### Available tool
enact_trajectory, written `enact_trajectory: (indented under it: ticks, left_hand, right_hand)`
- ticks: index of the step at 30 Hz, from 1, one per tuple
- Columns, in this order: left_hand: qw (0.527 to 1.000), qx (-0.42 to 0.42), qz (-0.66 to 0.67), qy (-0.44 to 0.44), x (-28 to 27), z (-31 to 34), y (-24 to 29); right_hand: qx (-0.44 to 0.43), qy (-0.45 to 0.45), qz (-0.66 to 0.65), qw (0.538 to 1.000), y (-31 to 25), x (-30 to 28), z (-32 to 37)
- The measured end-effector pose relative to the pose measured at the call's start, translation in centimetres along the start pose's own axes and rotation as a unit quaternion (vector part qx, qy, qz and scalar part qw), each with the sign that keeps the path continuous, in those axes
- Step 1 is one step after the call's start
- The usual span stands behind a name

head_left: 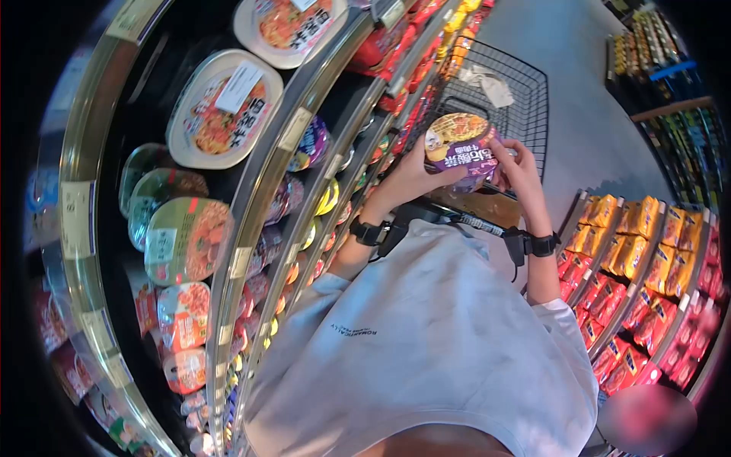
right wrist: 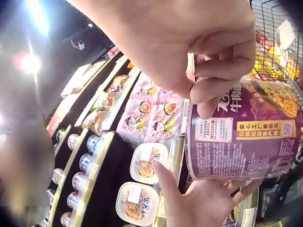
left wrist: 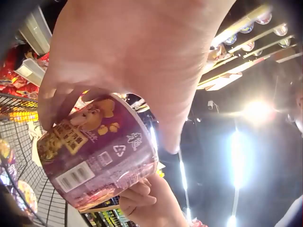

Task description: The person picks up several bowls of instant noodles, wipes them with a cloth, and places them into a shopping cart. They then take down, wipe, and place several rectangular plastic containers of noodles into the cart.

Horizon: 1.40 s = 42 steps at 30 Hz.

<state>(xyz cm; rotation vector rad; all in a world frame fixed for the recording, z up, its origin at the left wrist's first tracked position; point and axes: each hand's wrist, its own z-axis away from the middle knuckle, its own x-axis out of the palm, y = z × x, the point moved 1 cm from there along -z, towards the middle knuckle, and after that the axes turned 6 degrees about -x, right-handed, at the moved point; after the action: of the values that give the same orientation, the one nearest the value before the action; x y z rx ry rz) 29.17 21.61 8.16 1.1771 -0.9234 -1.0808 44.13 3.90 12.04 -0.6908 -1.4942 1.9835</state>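
Two hands busy: your left hand [head_left: 403,179] and right hand [head_left: 524,177] grip the purple cup [head_left: 463,152] near the cart [head_left: 528,74], food-picture end cartward, long axis tilted; only your left wrist view catches the barcode [left wrist: 75,176].

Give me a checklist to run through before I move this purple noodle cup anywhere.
1. Left hand gripping the purple noodle cup: ok.
2. Right hand on the cup too: ok.
3. A hand free for something else: not ok, both are on the cup.
4. Black wire cart close ahead: ok.
5. Barcode uncovered: ok.
6. Expiry date: cannot tell, the small print is unreadable.
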Motion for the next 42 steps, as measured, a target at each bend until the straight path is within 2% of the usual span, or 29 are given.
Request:
enact_trajectory:
  ticks: [1, 3, 4, 5, 7, 8, 10, 11, 13, 15, 17, 18, 21, 22, 23, 24, 25, 26, 27, 28, 29, 30, 31, 33, 34, 37, 38, 40, 42]
  left_hand:
    - [1.0, -0.008, -0.005, 0.009, 0.1, 0.4, -0.1]
    - [0.983, -0.081, 0.129, 0.105, 0.2, 0.7, 0.1]
    - [0.965, -0.176, 0.154, 0.12, -0.1, 1.3, 1.1]
    - [0.965, -0.181, 0.15, 0.119, -0.6, 1.7, 0.9]
    - [0.948, -0.186, 0.246, 0.078, -1.9, 1.8, -0.1]
    - [0.938, -0.205, 0.266, 0.088, -2.9, 2.0, -0.9]
    - [0.903, -0.178, 0.375, 0.111, -4.6, 2.5, -1.8]
    - [0.881, -0.168, 0.423, 0.131, -5.8, 2.6, -3.3]
    - [0.848, -0.148, 0.496, 0.116, -6.8, 3.2, -2.2]
    - [0.851, -0.143, 0.494, 0.102, -7.6, 3.7, -2.4]
    - [0.849, -0.137, 0.507, 0.049, -8.0, 4.2, -2.9]
    - [0.857, -0.114, 0.502, 0.021, -7.7, 4.4, -2.4]
    - [0.877, -0.119, 0.465, 0.003, -5.8, 4.2, -0.9]
    - [0.921, -0.132, 0.365, 0.037, -5.5, 3.9, -1.1]
    - [0.921, -0.13, 0.364, 0.039, -5.0, 3.5, -0.7]
    - [0.948, -0.12, 0.282, 0.086, -3.8, 3.0, 0.9]
    - [0.965, -0.109, 0.196, 0.133, -3.1, 2.7, 1.7]
    - [0.971, -0.113, 0.147, 0.151, -3.0, 2.5, 1.6]
    - [0.971, -0.108, 0.146, 0.154, -2.9, 2.3, 1.7]
    - [0.975, -0.117, 0.124, 0.142, -2.6, 2.2, 1.9]
    - [0.978, -0.127, 0.1, 0.129, -2.3, 1.8, 2.0]
    - [0.988, -0.095, 0.035, 0.12, -1.9, 1.2, 1.7]
    - [0.988, -0.085, 0.023, 0.13, -1.3, 1.2, 1.6]
    - [0.977, -0.076, -0.087, 0.18, -1.8, 0.6, 1.3]
    - [0.977, -0.084, -0.045, 0.19, -1.4, 0.5, 1.7]
    - [0.957, -0.001, -0.175, 0.231, -2.1, 0.0, 0.8]
    - [0.956, 0.0, -0.178, 0.233, -2.4, 0.1, 0.7]
    - [0.967, -0.107, -0.024, 0.229, -2.0, 0.3, 2.7]
    - [0.961, -0.078, -0.032, 0.263, -2.9, -0.2, 3.0]
  right_hand:
    - [0.003, -0.01, -0.007, 1.0, -0.1, 0.7, 0.3]
    - [0.024, -0.026, -0.019, 0.999, -0.7, 1.9, 1.3]
    - [0.031, -0.036, -0.04, 0.998, 0.0, 2.8, 1.4]
    - [0.008, -0.049, -0.037, 0.998, 0.8, 3.4, 1.5]
    - [0.014, -0.109, -0.109, 0.988, -0.6, 4.3, 2.1]
    - [0.017, -0.103, -0.114, 0.988, 0.0, 4.3, 2.0]
    - [0.015, -0.163, -0.187, 0.969, 1.7, 4.0, 1.1]
    - [0.017, -0.156, -0.191, 0.969, 2.1, 3.7, 1.2]
    - [-0.02, -0.13, -0.136, 0.982, 2.6, 3.2, 0.8]
    - [-0.018, -0.129, -0.147, 0.98, 3.2, 2.8, 0.8]
    - [0.04, -0.124, -0.184, 0.974, 2.2, 2.9, 1.3]
    - [0.041, -0.123, -0.185, 0.974, 2.1, 3.0, 1.5]
    - [0.076, -0.156, -0.231, 0.957, 2.2, 3.3, 1.7]
    - [0.049, -0.152, -0.233, 0.959, 2.5, 3.6, 1.6]
    - [0.021, -0.15, -0.237, 0.96, 2.6, 3.8, 1.5]
    - [0.022, -0.146, -0.143, 0.979, 2.6, 3.1, 1.1]
    - [0.022, -0.151, -0.144, 0.978, 2.8, 3.3, 1.2]
    - [0.01, -0.108, -0.199, 0.974, 3.1, 3.5, 1.3]
    - [-0.003, -0.062, -0.252, 0.966, 3.5, 3.4, 1.2]
    - [0.007, -0.076, -0.259, 0.963, 4.2, 3.2, 1.0]
    - [-0.031, -0.063, -0.238, 0.969, 4.8, 3.7, 0.9]
    - [-0.036, -0.074, -0.23, 0.97, 5.5, 3.8, 0.9]
    - [-0.04, -0.088, -0.225, 0.97, 6.0, 3.9, 0.7]
    - [-0.051, -0.085, -0.213, 0.972, 6.4, 3.6, 0.8]
    - [-0.06, -0.08, -0.197, 0.975, 6.4, 3.6, 0.7]
    - [-0.033, -0.09, -0.226, 0.969, 6.3, 3.3, 0.9]
    - [-0.035, -0.093, -0.227, 0.969, 6.4, 3.2, 1.0]
    - [-0.012, -0.118, -0.22, 0.968, 6.6, 2.8, 1.0]
    - [-0.017, -0.136, -0.199, 0.97, 6.5, 2.2, 1.0]
